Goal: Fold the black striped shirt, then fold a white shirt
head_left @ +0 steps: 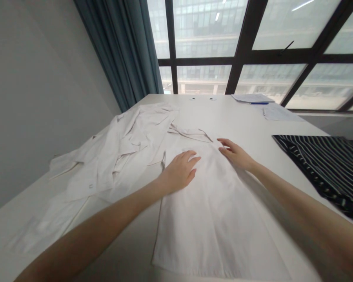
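A white cloth garment [211, 219] lies spread on the white table, its hem toward me and a folded, collar-like strip [191, 133] at its far end. My left hand [181, 170] rests on the upper left part of this garment, fingers loosely spread, with nothing in them. At the garment's upper right edge is my right hand [233, 152], thumb and fingers apart. Whether its fingertips touch the fabric I cannot tell. Left of both hands lies a crumpled white garment [106, 160] with a small button-like mark near its lower edge.
On the right of the table [206, 111] lies a black cloth with white stripes [326, 164]. Papers [250, 98] with a blue pen [259, 103] sit at the far right. A blue curtain [126, 47] and framed windows stand behind, and a wall [41, 94] borders the left.
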The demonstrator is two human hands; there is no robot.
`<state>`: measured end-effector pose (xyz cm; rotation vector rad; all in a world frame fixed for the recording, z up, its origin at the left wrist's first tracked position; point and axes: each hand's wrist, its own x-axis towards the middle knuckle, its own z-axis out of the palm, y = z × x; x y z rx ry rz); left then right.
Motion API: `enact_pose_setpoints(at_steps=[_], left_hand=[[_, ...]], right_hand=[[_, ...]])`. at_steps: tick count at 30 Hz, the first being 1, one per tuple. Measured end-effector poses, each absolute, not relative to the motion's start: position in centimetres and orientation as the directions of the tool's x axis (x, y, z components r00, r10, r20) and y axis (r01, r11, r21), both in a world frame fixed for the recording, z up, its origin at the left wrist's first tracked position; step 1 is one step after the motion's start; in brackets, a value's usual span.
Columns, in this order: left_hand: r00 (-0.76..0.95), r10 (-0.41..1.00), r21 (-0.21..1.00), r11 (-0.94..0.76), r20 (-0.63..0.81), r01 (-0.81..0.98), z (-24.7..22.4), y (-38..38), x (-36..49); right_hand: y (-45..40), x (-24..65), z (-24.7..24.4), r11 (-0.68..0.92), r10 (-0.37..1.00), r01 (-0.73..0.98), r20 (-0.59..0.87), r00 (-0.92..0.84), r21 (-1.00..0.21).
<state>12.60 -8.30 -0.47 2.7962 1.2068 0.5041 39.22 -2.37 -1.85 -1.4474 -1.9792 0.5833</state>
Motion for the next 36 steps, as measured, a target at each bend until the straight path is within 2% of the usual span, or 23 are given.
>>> enact_pose_setpoints(at_steps=[4, 9, 14, 16, 19, 23, 26, 28, 31, 36], left_hand=[[0.609, 0.768, 0.101, -0.634, 0.199, 0.766, -2.2, -7.1, 13.3], [0.585, 0.799, 0.038, -0.594, 0.141, 0.803, -2.7, -7.5, 13.1], [0.563, 0.817, -0.005, -0.567, 0.124, 0.824, -2.7, -7.7, 12.9], [0.553, 0.824, -0.021, -0.555, 0.123, 0.832, -2.9, -7.7, 12.8], [0.549, 0.828, -0.044, -0.548, 0.113, 0.835, -3.1, -7.7, 12.7], [0.549, 0.830, -0.063, -0.545, 0.096, 0.836, -3.0, -7.7, 12.8], [0.548, 0.829, -0.072, -0.543, 0.112, 0.836, -3.0, -7.7, 12.8], [0.547, 0.828, -0.080, -0.542, 0.119, 0.837, -3.0, -7.8, 12.8], [0.544, 0.830, -0.089, -0.536, 0.122, 0.839, -3.1, -7.8, 12.9], [0.543, 0.833, -0.093, -0.535, 0.108, 0.840, -2.9, -7.7, 12.2]], right_hand=[[-0.8, 39.1, -0.9, 0.337, 0.936, 0.605, 0.188, -0.297, -0.722], [0.4, 38.4, 0.0, 0.383, 0.908, 0.592, 0.169, -0.384, -0.709], [2.0, 39.5, -0.8, 0.297, 0.918, 0.579, 0.060, -0.393, -0.759], [2.3, 40.1, -1.4, 0.282, 0.927, 0.610, 0.046, -0.373, -0.740], [2.0, 40.2, -1.5, 0.354, 0.931, 0.725, 0.154, -0.330, -0.591], [-0.5, 38.3, -0.2, 0.402, 0.881, 0.886, 0.363, -0.304, -0.233], [-3.6, 35.9, -0.2, 0.477, 0.828, 0.875, 0.374, -0.418, -0.078], [-5.6, 34.7, -1.0, 0.498, 0.828, 0.867, 0.303, -0.471, -0.014], [-7.3, 34.2, -2.6, 0.450, 0.860, 0.892, 0.250, -0.446, 0.042], [-7.5, 35.5, -3.3, 0.376, 0.906, 0.926, 0.201, -0.374, 0.030]])
